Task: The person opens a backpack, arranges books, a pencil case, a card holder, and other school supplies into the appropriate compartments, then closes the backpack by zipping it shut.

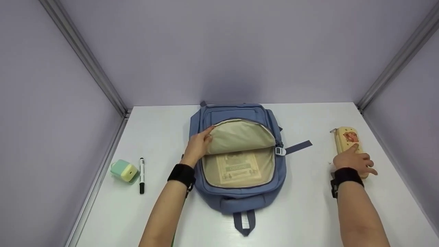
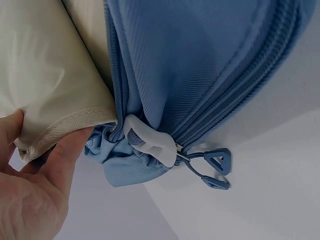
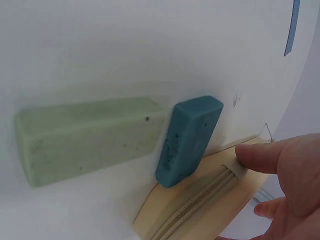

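Head view: Holds the flap point(image 1: 241, 135) of a blue backpack point(image 1: 233, 113) raised by its left edge with the left hand point(image 1: 198, 145), likely to keep the pocket mouth gaping. Shows a printed packet point(image 1: 238, 166) lying inside. Rests the right hand point(image 1: 353, 163) on a yellow case point(image 1: 346, 137) at far right, well apart from the backpack; covers its near half, with fingers spread wide across the top. Also noted at left: a green-and-yellow cube point(image 1: 125, 171) beside a marker point(image 1: 142, 176).

Left wrist view: Pinches the flap's edge, with its beige cloth between thumb and fingers in a narrow hold (near a white buckle point(image 2: 150, 142), but not touching it).

Right wrist view: Touches the case on its zipped side with the thumb, probably to steady it; reveals no firm grip. Includes a teal block point(image 3: 190, 140) just beside the case, then a pale green block point(image 3: 92, 140).
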Tool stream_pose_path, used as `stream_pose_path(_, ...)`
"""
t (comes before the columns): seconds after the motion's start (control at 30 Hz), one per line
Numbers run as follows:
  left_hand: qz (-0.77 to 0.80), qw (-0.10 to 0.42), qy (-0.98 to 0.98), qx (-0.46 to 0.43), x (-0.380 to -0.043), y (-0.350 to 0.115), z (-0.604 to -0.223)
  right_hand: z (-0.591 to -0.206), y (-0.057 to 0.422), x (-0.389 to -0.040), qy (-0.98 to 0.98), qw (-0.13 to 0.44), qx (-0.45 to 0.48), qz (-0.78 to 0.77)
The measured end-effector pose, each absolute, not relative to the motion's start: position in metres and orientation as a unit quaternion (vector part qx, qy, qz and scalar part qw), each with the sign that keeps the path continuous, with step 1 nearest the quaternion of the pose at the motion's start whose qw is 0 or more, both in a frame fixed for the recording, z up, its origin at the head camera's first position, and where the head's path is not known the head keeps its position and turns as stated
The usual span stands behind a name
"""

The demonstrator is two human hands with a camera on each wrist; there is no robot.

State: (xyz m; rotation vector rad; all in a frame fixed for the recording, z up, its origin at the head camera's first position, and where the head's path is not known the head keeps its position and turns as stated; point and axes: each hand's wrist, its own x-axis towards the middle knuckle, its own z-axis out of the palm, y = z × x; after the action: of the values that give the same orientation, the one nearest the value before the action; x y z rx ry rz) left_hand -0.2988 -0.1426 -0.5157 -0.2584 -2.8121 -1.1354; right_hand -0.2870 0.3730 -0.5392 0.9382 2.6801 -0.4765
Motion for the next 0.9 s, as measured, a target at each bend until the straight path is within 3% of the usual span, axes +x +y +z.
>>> stream_pose_path(0.47, -0.366, 0.043, -0.927, -0.072, -0.298, -0.142, -0.514, -0.538, 0.359, -0.291, 0.933, 0.037, 0.292, -0.21)
stream_pose_path(0.9, -0.369, 0.041, -0.925, -0.075, -0.297, -0.141, -0.514, -0.492, 0.317, -0.308, 0.946, -0.02, 0.21, -0.244)
